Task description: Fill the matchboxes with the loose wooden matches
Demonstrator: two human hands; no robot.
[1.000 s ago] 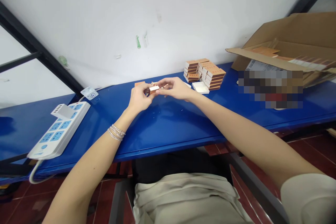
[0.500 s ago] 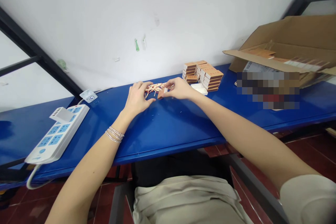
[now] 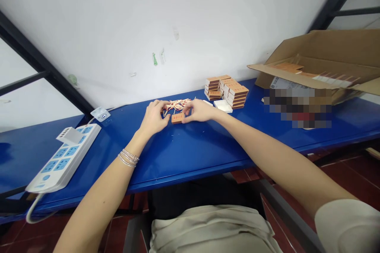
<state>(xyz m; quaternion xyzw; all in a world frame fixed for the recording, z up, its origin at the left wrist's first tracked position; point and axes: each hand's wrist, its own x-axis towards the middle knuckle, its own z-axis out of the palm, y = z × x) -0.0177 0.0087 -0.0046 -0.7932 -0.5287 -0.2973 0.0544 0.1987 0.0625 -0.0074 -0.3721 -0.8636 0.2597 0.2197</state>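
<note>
Between the open left hand point(image 3: 153, 118) and right hand point(image 3: 199, 110), a matchbox point(image 3: 177, 118) lies flat sideways.

Orange matchbox point(image 3: 177, 118), pale red-tipped matchsticks point(image 3: 177, 104), glossy blue table point(image 3: 190, 158)

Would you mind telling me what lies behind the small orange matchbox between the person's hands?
Loose matchsticks lie heaped behind the matchbox on the blue table; whatever lies under the box is hidden.
</note>
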